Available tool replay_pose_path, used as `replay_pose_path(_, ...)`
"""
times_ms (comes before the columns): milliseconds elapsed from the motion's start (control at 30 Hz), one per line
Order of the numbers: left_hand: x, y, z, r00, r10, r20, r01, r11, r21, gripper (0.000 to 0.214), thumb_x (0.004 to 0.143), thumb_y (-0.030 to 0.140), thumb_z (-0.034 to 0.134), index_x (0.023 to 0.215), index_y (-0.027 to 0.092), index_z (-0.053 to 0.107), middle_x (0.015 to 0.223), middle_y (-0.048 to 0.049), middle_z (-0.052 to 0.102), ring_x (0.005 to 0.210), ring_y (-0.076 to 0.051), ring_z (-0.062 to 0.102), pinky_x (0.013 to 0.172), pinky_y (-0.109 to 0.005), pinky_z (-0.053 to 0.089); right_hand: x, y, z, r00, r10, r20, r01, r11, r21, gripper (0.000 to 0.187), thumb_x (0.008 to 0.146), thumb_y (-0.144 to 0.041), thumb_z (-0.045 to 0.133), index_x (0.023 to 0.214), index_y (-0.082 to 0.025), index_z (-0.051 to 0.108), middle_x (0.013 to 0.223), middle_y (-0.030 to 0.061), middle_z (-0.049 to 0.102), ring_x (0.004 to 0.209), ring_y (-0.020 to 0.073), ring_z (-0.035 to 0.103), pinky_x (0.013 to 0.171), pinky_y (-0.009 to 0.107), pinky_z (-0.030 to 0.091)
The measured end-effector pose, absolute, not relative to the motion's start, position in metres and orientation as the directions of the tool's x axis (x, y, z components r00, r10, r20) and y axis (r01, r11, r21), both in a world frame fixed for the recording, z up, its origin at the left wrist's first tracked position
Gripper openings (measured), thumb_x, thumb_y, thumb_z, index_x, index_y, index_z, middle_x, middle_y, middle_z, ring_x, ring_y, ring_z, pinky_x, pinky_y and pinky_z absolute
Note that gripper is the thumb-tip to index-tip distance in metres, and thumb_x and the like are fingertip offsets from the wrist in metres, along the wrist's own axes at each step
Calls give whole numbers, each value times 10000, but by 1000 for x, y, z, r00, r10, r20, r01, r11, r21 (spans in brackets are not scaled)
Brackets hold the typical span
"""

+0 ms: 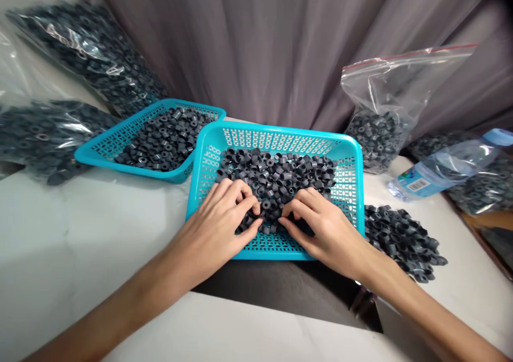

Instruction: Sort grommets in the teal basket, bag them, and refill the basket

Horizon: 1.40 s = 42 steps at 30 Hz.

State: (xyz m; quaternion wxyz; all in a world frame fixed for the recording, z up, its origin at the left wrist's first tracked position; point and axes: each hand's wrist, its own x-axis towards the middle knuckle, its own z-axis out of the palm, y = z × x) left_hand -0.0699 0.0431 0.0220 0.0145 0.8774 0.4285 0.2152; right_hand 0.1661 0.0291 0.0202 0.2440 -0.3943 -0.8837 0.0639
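Note:
A turquoise plastic basket [276, 254] holds many small dark grey plastic ring-like caps [276, 177], some showing round holes. From the left, my left hand [224, 215] reaches into it with fingers curled and thumb near the index fingertip at the pile's near side. Opposite it, my right hand [320, 223] has its fingers bent and its thumb and index tips close together among the caps. Whatever lies between the fingertips of either hand is too small and hidden to make out. Both hands touch the pile, a short gap apart.
Another turquoise basket [120, 167] of the same pieces stands at the left. Filled plastic bags [92, 52] lie behind it. On the right are a zip bag [377, 132], a tilted water bottle [444, 167] and a loose heap of pieces [404, 241]. A grey curtain [272, 46] hangs behind.

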Motion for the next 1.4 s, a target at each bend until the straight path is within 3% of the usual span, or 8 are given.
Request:
replay_pose_path(100,-72,44,21,551,760,346,742,-635,214,96,919,278,708,982,214,673,1068,-53,606,1045,-266,541,944,-449,449,165,30,20,-541,740,400,692,662,-288,149,1041,-208,499,985,-153,625,920,78,597,873,223,526,768,367,467)
replay_pose_path(233,-72,43,25,561,753,344,718,-649,251,31,957,230,655,966,222,684,1066,-40,616,1040,-246,545,948,-427,431,166,32,19,-537,744,398,697,657,-287,145,1040,-208,501,982,-157,624,914,79,594,876,227,530,766,371,478)
replay_pose_path(433,-69,42,33,521,768,373,616,-640,459,70,1016,230,577,964,232,624,990,31,671,985,-172,591,985,-350,403,169,31,24,-537,731,421,674,672,-308,128,1040,-221,514,1015,-164,626,923,77,607,880,226,539,772,375,476)
replay_pose_path(733,-63,40,40,464,858,218,520,-464,717,69,1013,314,599,984,296,658,924,112,724,854,-80,677,795,-177,473,175,29,40,-623,714,319,559,691,-458,387,1028,-359,582,1372,-195,514,1210,91,650,1126,225,574,987,385,497)
replay_pose_path(867,-61,38,41,489,852,188,500,-450,740,81,1010,312,596,1000,291,674,921,100,749,857,-82,713,792,-167,501,176,31,38,-624,726,291,505,658,-559,328,1038,-333,568,1339,-206,541,1151,75,666,1014,187,626,877,333,543)
replay_pose_path(967,-60,37,42,513,844,156,474,-430,768,92,991,340,625,1039,292,687,966,81,769,880,-102,735,811,-178,541,177,33,38,-636,704,315,487,684,-543,225,1043,-290,558,1245,-195,588,1097,69,689,939,181,630,792,322,542)
replay_pose_path(1100,-59,37,42,504,842,192,456,-448,769,127,885,301,754,990,272,688,929,72,772,833,-125,745,795,-202,585,177,32,39,-628,691,359,469,704,-534,159,1042,-212,547,1179,-183,623,1018,51,704,917,166,639,796,310,542)
replay_pose_path(1400,-56,40,43,492,848,199,470,-450,759,74,902,211,657,965,251,662,892,58,778,822,-136,761,738,-207,597,176,31,37,-636,695,335,469,693,-547,181,1026,-235,588,1201,-191,607,1042,55,689,934,161,636,803,301,544)
